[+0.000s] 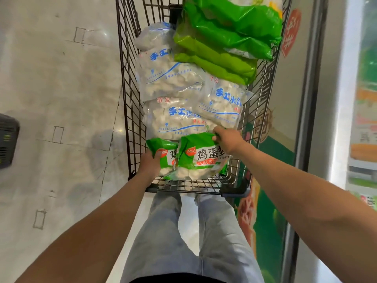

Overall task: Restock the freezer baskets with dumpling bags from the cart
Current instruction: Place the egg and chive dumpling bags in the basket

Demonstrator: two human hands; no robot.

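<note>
1. Seen from above, a person stands at the near end of a black wire shopping cart [130,111], both bare arms reaching into it; pale jeans [214,242] show below.
2. The left hand [150,163] is closed on the left edge of a green dumpling bag [165,152] at the near end of the cart.
3. The right hand [225,137] pinches the top corner of a second green dumpling bag [201,158], which overlaps the first.
4. Beyond these lie clear dumpling bags with blue lettering [173,117], and further off a stack of plain green bags [220,43].
5. A freezer with a bright glass door [363,99] stands just beside the cart on the person's right; its baskets cannot be made out.
6. The step in hand looks like picking up: both green bags are gripped but appear not yet lifted clear of the cart.
7. The next move likely calls for raising both bags over the cart's wire rim and turning right toward the freezer, with grips firm enough that the slippery film does not slide free.
</note>
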